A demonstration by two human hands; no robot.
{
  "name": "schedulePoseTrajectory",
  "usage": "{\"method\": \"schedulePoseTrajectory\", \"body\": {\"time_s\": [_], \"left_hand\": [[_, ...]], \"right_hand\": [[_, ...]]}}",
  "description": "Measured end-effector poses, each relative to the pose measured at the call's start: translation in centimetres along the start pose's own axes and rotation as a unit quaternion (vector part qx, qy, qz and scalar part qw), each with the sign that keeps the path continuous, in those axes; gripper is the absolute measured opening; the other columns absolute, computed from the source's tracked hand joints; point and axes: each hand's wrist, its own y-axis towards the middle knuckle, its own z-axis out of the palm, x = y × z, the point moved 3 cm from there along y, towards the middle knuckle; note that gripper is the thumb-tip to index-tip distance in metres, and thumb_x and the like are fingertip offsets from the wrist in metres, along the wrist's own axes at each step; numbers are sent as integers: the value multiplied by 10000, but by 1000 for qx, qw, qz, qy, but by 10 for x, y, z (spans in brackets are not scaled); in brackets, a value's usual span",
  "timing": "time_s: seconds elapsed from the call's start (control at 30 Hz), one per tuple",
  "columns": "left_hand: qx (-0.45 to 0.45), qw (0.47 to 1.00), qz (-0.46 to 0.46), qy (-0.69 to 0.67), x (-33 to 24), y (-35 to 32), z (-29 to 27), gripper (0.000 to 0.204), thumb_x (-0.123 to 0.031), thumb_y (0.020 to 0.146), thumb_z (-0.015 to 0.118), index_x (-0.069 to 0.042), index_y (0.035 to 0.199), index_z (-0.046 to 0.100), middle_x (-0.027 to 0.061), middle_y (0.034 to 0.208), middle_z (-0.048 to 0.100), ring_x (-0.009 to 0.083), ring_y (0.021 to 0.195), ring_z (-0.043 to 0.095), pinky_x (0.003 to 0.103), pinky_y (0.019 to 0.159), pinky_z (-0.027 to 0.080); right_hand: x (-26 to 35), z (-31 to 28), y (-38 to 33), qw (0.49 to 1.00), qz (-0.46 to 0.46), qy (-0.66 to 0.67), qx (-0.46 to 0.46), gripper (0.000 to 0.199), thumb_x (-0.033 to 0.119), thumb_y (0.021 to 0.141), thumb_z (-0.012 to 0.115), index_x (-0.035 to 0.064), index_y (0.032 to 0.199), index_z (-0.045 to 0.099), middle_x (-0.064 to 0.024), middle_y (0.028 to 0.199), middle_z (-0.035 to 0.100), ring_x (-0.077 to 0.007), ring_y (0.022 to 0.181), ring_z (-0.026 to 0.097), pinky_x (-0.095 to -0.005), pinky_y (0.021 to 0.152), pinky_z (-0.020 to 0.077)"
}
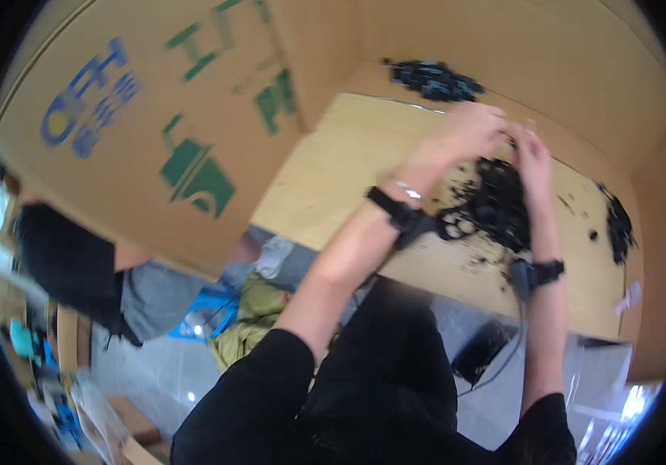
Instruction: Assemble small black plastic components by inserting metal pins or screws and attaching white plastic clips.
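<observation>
My left hand [471, 128] and my right hand [530, 151] are raised close together above the light wooden table [333, 186], fingertips meeting on a small object too blurred to identify. Just below them lies a heap of small black parts [499, 201]. Both wrists wear black straps, and a cable runs down from the right one. What exactly each hand holds is not clear.
A second heap of black parts [433, 79] lies at the far edge, a third [619, 225] at the right. Cardboard walls [154, 116] surround the table on the left, back and right. Another person [77, 271] sits behind the left cardboard. Clutter covers the floor at lower left.
</observation>
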Motion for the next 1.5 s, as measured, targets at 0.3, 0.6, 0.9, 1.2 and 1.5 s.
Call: {"method": "schedulePoseTrajectory", "body": {"time_s": [0.3,0.6,0.9,1.2,1.5], "left_hand": [[-18,999,43,-10,-3,0,-1,103,-111,872,611,-28,892,669,112,832,622,306,767,628,398,671,511],[-46,998,45,-14,-10,3,-3,95,-75,879,612,-7,937,645,113,844,610,306,728,614,375,645,502],[-56,995,17,-84,-10,6,3,112,-70,860,667,13,929,639,89,878,624,247,759,655,320,671,536],[1,998,5,-56,-2,4,-3,96,-41,839,656,30,897,626,104,864,621,259,780,651,313,685,538],[10,898,-173,-404,30,1,20,133,-127,935,636,3,953,656,58,851,697,119,774,665,264,727,541]], "right_hand": [[0,3,1,997,-36,58,26,337,337,951,621,43,787,594,59,569,436,-36,536,418,-231,493,319],[17,2,-9,993,-41,91,59,343,342,964,598,39,803,597,45,589,474,-38,551,437,-217,528,356],[3,-4,-2,990,-18,138,8,343,355,964,596,38,836,610,28,601,529,-44,555,468,-222,517,371],[3,8,-7,993,-52,95,37,334,320,958,604,31,793,574,-10,609,564,-62,549,518,-245,515,408],[16,7,-10,989,-149,22,-15,324,242,948,620,27,782,442,-55,612,539,-146,556,536,-294,548,450]]}}
